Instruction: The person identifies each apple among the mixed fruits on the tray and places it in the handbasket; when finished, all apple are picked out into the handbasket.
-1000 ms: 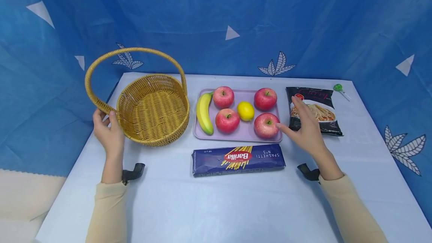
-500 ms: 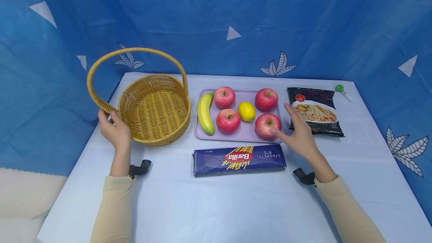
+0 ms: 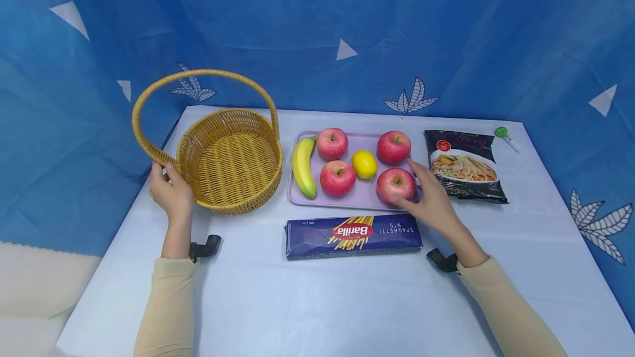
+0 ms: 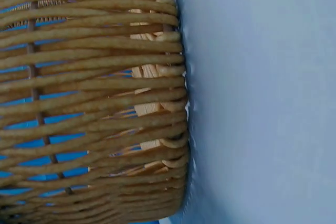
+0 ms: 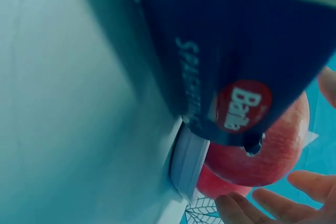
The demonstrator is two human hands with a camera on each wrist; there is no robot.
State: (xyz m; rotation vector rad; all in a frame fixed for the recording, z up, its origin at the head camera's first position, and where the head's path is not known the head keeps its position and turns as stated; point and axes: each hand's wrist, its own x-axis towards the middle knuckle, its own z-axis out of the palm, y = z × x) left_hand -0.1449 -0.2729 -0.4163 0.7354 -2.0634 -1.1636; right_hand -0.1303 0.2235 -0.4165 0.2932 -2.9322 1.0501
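My left hand (image 3: 172, 194) pinches the foot of the tall handle on a round wicker basket (image 3: 262, 191), at the left of the table. In the left wrist view, the basket's woven wall (image 4: 94, 98) fills the left half, and the hand is out of sight. My right hand (image 3: 435, 205) is at the front right apple (image 3: 396, 183) on a lilac tray (image 3: 364, 196). Its thumb overlaps the apple's near side, while the spread fingers stand to the right. In the right wrist view, fingers (image 5: 281, 205) reach beside the apple (image 5: 257, 158), with a gap showing.
The tray also bears a banana (image 3: 303, 167), a lemon (image 3: 364, 165) and more apples (image 3: 338, 178). In front lies a blue spaghetti box (image 3: 353, 236). A black noodle packet (image 3: 465, 165) and a green lollipop (image 3: 502, 132) lie at the right. A blue curtain (image 3: 307, 26) hangs behind.
My right hand has moved left from over the noodle packet to the front right apple. My left hand has shifted slightly right, still at the basket's handle.
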